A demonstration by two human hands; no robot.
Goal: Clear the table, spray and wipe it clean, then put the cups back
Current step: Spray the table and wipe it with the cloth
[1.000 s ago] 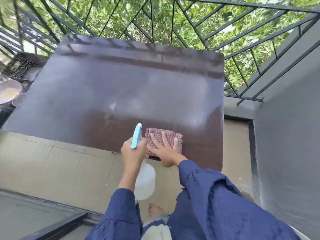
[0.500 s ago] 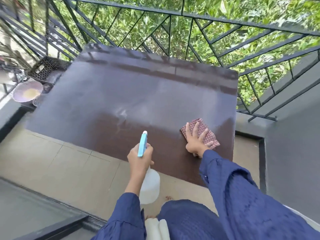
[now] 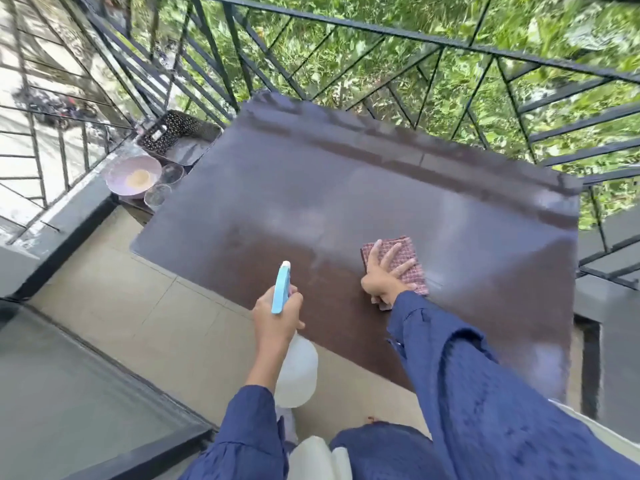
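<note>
**Wipe stroke in hand, lower centre of table; cups off to upper left**

Lower centre of frame: left hand wrapped round the neck of the spray bottle. The blue trigger head sticks up above the fist and the white body hangs below it, just off the table's near edge. The nozzle points up-frame towards the tabletop.

Right of it: right hand with fingers straight and fanned, palm flat on the red checked cloth, pressing rather than pinching. The cloth lies folded on the table. Its long side runs roughly up-frame, tilted a little right at the bottom.

Tabletop: nothing on it but the cloth and the hand. Near strip reads dark brown; middle and far parts carry a pale sheen. Cannot tell spray film from sky reflection.

Judgement: the wiping step is under way. Most of the surface lies up-frame and to both sides of the cloth, so the right hand is the working one.

Upper left, beyond the table's left edge: two clear cups, just beside a pale bowl, with a dark basket behind. They lie on the left hand's side, well apart from the right. That hand is occupied, so returning the cups likely means putting the bottle down first.

Far: black railing, foliage behind.
</note>
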